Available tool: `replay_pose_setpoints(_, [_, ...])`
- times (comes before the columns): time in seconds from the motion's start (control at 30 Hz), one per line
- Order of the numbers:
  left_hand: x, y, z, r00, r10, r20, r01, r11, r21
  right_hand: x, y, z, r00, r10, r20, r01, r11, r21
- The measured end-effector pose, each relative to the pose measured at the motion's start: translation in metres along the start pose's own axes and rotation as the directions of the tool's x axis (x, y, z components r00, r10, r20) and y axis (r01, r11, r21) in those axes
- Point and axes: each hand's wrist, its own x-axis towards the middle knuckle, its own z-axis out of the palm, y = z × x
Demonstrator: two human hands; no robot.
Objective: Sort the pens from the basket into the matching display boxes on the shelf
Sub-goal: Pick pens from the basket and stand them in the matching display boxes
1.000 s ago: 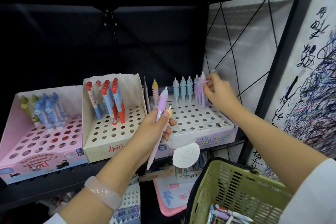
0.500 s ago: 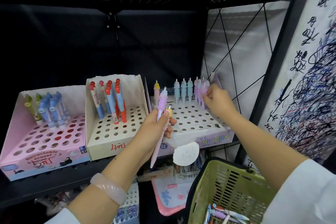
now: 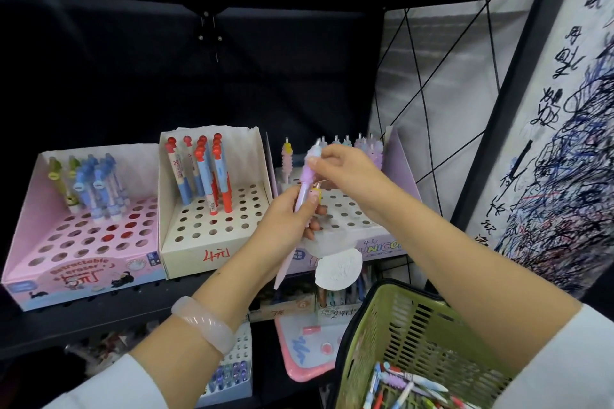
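My left hand (image 3: pixel 286 220) grips a pale purple pen (image 3: pixel 300 196) upright in front of the shelf, with a small yellow-tipped pen beside it in the same fist. My right hand (image 3: pixel 345 169) pinches the purple pen's bumpy top end. Behind them stands the lilac unicorn display box (image 3: pixel 365 226) with a back row of pastel pens (image 3: pixel 362 146). A cream box (image 3: pixel 206 226) holds red-capped pens (image 3: pixel 206 169). A pink eraser-pen box (image 3: pixel 83 242) holds blue and green ones (image 3: pixel 96 183). The green basket (image 3: pixel 408 335) at lower right holds several pens (image 3: pixel 405 385).
A black metal shelf (image 3: pixel 99 312) carries the three boxes, with another shelf close above. A round white tag (image 3: pixel 339 269) hangs off the unicorn box front. Below are a pink whiteboard (image 3: pixel 305 349) and another pen box (image 3: pixel 232 372). A scribbled test sheet (image 3: pixel 561 176) covers the right wall.
My right hand has left the back row of the unicorn box and come left to the top of the purple pen in my left hand. The left hand stayed put.
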Motion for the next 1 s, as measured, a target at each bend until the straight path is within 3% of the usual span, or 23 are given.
replay_pose_setpoints(0.07, [0.0,-0.001,-0.004,1.0,-0.012,-0.02,0.013,1.0,0.014,0.007,-0.005,-0.007,0.993,0.007,-0.117,0.012,0.987,0.162])
replay_pose_setpoints(0.13, [0.001,0.0,-0.008,0.998,-0.041,-0.042,0.04,0.999,-0.027,0.016,-0.008,-0.025,0.947,0.019,-0.32,0.056,0.974,0.221])
replay_pose_setpoints(0.17, [0.001,0.001,-0.01,0.998,-0.048,-0.049,0.045,0.998,-0.052,0.02,-0.008,-0.036,0.91,-0.002,-0.415,0.081,0.982,0.172])
replay_pose_setpoints(0.23, [0.0,0.004,-0.013,0.997,-0.039,-0.062,0.034,0.996,-0.081,0.026,-0.003,-0.058,0.843,-0.135,-0.52,0.101,0.99,-0.094])
replay_pose_setpoints(0.3, [-0.001,0.007,-0.016,0.998,-0.015,-0.066,0.008,0.994,-0.108,0.027,0.008,-0.077,0.83,-0.268,-0.49,0.037,0.902,-0.431])
replay_pose_setpoints(0.37, [-0.002,0.01,-0.018,0.998,0.005,-0.061,-0.015,0.988,-0.155,0.025,0.023,-0.089,0.848,-0.294,-0.44,-0.031,0.802,-0.597])
replay_pose_setpoints(0.6, [0.002,0.007,-0.024,0.991,0.024,-0.132,-0.041,0.991,-0.129,0.025,0.04,-0.092,0.864,-0.266,-0.429,-0.013,0.837,-0.546])
replay_pose_setpoints(0.77, [0.007,0.009,-0.035,0.983,-0.058,-0.176,0.002,0.952,-0.307,0.025,0.052,-0.088,0.926,-0.21,-0.315,-0.066,0.729,-0.681])
replay_pose_setpoints(1.0, [0.0,0.003,-0.051,0.976,0.004,-0.217,-0.059,0.967,-0.249,0.034,0.05,-0.088,0.941,-0.115,-0.319,-0.167,0.662,-0.731])
